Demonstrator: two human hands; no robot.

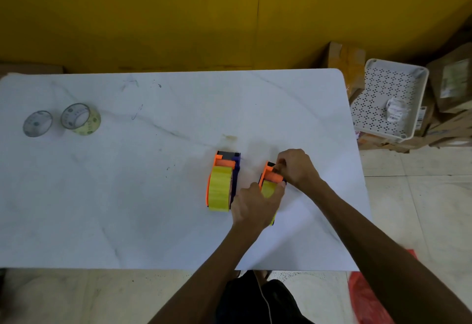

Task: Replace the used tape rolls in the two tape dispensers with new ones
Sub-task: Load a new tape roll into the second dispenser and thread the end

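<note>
Both hands grip the right dispenser (271, 183): left hand (255, 205) around its yellow roll, right hand (297, 168) pinching the front.
Left dispenser (223, 182) looks loaded; two used rolls (80, 119) lie far left on the table (153, 196).

- The table (153, 196) has a smooth, white marble-look top with grey veins and a soft sheen
- Both tape dispensers (223, 180) look like matt orange and purple plastic
- The far-left used rolls (80, 119) are glossy, see-through film
- The right basket (388, 96) is perforated white plastic
- Nearby boxes (452, 81) are matt brown cardboard
</note>
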